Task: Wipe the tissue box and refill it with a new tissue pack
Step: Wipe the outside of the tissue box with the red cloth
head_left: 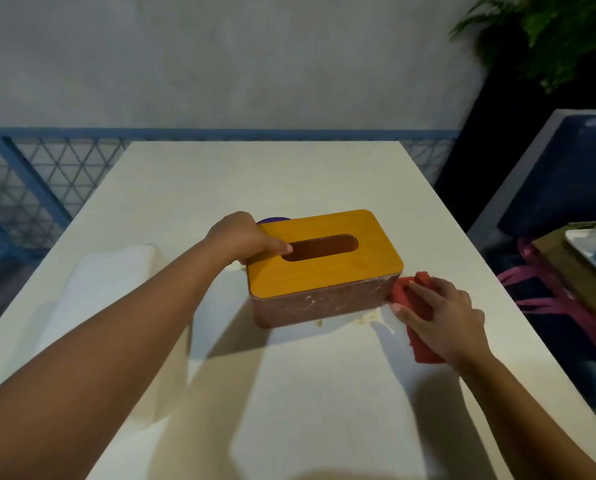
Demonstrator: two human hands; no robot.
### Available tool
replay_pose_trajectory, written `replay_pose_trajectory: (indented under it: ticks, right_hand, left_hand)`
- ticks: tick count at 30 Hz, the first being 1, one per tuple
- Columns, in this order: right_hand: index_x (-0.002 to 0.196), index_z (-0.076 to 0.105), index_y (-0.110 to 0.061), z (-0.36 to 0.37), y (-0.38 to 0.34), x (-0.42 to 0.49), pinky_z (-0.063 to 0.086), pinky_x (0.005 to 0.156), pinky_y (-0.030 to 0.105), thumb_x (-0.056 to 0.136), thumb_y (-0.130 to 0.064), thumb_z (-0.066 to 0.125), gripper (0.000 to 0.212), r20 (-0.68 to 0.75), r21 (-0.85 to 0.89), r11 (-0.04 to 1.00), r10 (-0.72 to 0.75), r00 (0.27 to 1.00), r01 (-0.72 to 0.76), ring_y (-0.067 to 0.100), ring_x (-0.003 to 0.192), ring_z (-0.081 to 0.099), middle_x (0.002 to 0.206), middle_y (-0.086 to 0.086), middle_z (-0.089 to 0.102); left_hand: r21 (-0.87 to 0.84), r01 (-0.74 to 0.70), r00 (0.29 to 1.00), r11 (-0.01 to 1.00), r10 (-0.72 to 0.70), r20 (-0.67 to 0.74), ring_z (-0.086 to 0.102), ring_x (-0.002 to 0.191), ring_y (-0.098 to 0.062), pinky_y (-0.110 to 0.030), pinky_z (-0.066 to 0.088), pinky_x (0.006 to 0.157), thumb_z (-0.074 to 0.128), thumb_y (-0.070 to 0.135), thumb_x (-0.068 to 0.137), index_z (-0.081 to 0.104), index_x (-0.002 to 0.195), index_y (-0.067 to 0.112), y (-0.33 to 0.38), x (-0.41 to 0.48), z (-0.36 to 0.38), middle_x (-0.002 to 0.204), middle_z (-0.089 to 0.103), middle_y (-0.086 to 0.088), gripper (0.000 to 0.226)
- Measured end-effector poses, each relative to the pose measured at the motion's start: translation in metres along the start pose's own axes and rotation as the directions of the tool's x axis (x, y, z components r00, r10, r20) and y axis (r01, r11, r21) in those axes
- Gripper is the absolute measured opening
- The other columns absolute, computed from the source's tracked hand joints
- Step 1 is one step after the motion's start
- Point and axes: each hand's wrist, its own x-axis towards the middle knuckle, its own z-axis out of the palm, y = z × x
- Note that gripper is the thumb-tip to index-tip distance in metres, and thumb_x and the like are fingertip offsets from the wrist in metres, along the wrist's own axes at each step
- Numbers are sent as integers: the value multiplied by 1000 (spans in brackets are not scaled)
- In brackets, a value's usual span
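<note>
Fingers [422,294] of right hand [452,317] flat, spread, pressing red cloth [401,289] on tissue box [324,271] right end; left hand [241,239] grips left end. Brace firm, hit dusty front side imo.

Sole view: head-worn wide-angle cam at near end of white table [300,174], aimed fwd and down, close in; grey wall [220,64] across top of frame, plant [549,36] top rt.
</note>
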Motion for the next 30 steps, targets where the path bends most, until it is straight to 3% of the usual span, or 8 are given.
replay_pose_trajectory:
  ticks: [3, 6, 9, 12, 16, 22, 26, 30]
  right_hand:
    - [139, 42, -31, 8, 0, -9, 40, 98, 44, 91, -51, 48, 53, -84, -113, 993, -32, 996, 22, 29, 124, 43, 149, 1, 34]
    - [119, 61, -10, -3, 0, -7, 48, 70, 31, 96, -23, 49, 28, -176, 321, 943, 153, 972, -90, 29, 89, 61, 112, 13, 63]
    - [113, 61, -7, -36, -12, -8, 43, 70, 31, 96, -18, 48, 25, -247, 621, 781, 276, 929, -67, 29, 82, 60, 96, 11, 62]
    - [116, 63, -14, -57, -58, -10, 36, 75, 30, 95, -20, 49, 26, -332, 483, 872, 97, 938, 81, 22, 92, 53, 107, 5, 54]
    - [114, 65, -20, -41, -115, -21, 45, 75, 34, 95, -37, 47, 31, -377, 21, 994, -90, 922, 106, 28, 103, 54, 115, 4, 54]
    - [94, 70, -17, -4, -206, -57, 52, 49, 31, 74, -25, 45, 33, -319, -127, 883, -467, 825, 451, 35, 90, 63, 90, 7, 62]
    - [102, 68, -21, 4, -212, -69, 51, 43, 29, 72, -21, 55, 32, -269, -181, 819, -574, 773, 545, 27, 84, 61, 97, 1, 64]
    - [90, 73, -25, -13, -185, -63, 48, 45, 21, 70, -30, 54, 29, -386, -172, 869, -492, 780, 463, 20, 70, 64, 89, -6, 69]
  left_hand:
    - [-18, -7, 1000, 1000, 7, 13, 56, 86, -24, -35, 50, 78, 75, 56, 67, 50, 125, 7, -2, 2, -1, 121, 59, -11, 80]
    - [-33, -21, 999, 999, 23, 48, 58, 89, -25, -39, 53, 87, 75, 56, 66, 50, 126, 7, -2, 3, -2, 122, 60, -13, 81]
    - [-24, -41, 996, 999, 42, 82, 56, 89, -26, -37, 51, 84, 74, 55, 68, 47, 129, 6, -2, 4, -5, 125, 58, -14, 83]
    - [-9, -56, 993, 998, 57, 100, 56, 86, -25, -34, 49, 78, 74, 54, 69, 47, 128, 5, -1, 5, -7, 125, 58, -14, 81]
    - [4, -82, 990, 997, 81, 113, 56, 84, -25, -33, 47, 73, 75, 52, 70, 49, 124, 4, -1, 5, -8, 118, 59, -13, 77]
    - [94, -139, 989, 986, 134, 66, 59, 60, -19, -26, 40, 52, 73, 56, 68, 53, 74, 8, -2, 6, -10, 67, 60, -5, 52]
    - [88, -164, 984, 983, 156, 91, 65, 67, -23, -28, 45, 61, 74, 58, 65, 54, 78, 8, -4, 5, -10, 70, 62, -6, 55]
    - [107, -173, 981, 979, 161, 111, 69, 70, -26, -29, 50, 69, 74, 55, 67, 52, 83, 10, -2, 6, -8, 75, 63, -5, 53]
